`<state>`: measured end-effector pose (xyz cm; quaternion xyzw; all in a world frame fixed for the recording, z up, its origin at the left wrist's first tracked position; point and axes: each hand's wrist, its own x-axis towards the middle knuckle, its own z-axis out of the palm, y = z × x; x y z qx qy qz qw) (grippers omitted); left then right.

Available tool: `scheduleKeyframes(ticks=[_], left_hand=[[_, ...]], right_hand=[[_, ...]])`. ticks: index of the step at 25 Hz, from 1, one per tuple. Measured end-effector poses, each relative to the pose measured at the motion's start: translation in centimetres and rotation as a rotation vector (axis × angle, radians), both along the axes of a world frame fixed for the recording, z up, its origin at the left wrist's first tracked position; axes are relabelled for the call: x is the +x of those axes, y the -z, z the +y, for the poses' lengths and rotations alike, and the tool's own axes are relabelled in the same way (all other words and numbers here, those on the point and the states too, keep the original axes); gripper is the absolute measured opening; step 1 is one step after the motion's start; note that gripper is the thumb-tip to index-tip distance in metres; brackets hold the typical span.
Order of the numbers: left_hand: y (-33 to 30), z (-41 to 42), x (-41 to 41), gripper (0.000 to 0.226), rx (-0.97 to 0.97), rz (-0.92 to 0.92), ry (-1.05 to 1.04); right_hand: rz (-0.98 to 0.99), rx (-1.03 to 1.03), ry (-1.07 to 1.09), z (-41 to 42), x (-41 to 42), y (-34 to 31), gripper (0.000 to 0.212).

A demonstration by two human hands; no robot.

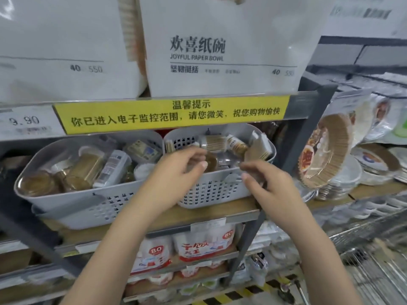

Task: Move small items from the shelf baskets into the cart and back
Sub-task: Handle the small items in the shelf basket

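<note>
Two grey perforated baskets stand on the middle shelf. The left basket [66, 194] holds several toothpick jars and small packs. Both my hands are over the front rim of the right basket [215, 190]. My left hand [180, 172] has thumb and fingers curled round a small round brown container [211, 162]. A clear toothpick jar [214, 143] lies just above those fingers, with a small brown bottle [236, 146] beside it. My right hand [273, 186] grips the lower end of a brown pack [258, 148] that stands up over the basket's right side. The wire cart [363, 245] is at lower right.
A yellow notice strip [171, 114] runs along the shelf edge above the baskets, under large white paper-bowl bags [220, 51]. Paper plates and baking liners [326, 150] are stacked to the right. Packs of disposable cups [204, 245] fill the shelf below.
</note>
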<state>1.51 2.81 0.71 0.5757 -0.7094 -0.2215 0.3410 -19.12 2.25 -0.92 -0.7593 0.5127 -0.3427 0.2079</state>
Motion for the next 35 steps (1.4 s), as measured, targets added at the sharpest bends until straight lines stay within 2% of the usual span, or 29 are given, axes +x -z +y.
scheduleKeyframes(ticks=[3,5,7,10,15,18,22,24,26,29,32,35], left_hand=[[0.5,-4.4,0.2,0.028,0.007,-0.002,-0.013],[1.2,-7.0,0.6,0.026,0.016,-0.073,-0.051],[1.8,-9.1,0.9,0.024,0.012,-0.147,-0.089],[2.6,-10.3,1.5,0.024,0.016,-0.112,-0.105],[3.0,-9.2,1.6,0.037,0.121,-0.102,0.051],[2.8,-9.0,0.7,0.037,0.160,-0.117,0.080],[3.1,-10.0,-0.7,0.041,0.144,-0.344,0.070],[3.4,-10.3,-1.0,0.035,0.167,-0.388,0.063],[3.7,-10.5,-1.1,0.034,0.177,-0.373,0.029],[3.7,-10.4,-1.1,0.038,0.157,-0.343,-0.043],[3.2,-10.2,-1.4,0.040,0.144,-0.349,-0.093],[2.8,-9.9,-1.6,0.029,0.175,-0.320,-0.101]], right_hand=[[0.020,-0.028,-0.018,-3.9,0.7,-0.8,0.027],[0.066,-0.031,-0.013,-6.4,1.0,-0.4,0.028],[0.182,-0.027,0.028,-9.0,1.4,0.2,0.030],[0.400,-0.015,0.074,-12.9,2.4,0.9,0.034],[0.539,0.079,0.245,-16.1,3.8,1.4,0.029],[0.681,0.084,0.284,-16.9,4.6,2.4,0.031],[0.790,0.076,0.326,-17.5,4.5,2.6,0.037],[0.839,0.070,0.318,-17.4,4.5,2.6,0.038],[0.813,0.080,0.312,-17.3,4.6,2.6,0.034],[0.660,0.069,0.319,-17.4,4.5,2.7,0.029],[0.320,0.036,0.324,-16.8,4.1,2.7,0.025],[0.037,0.003,0.285,-16.1,3.9,2.2,0.020]])
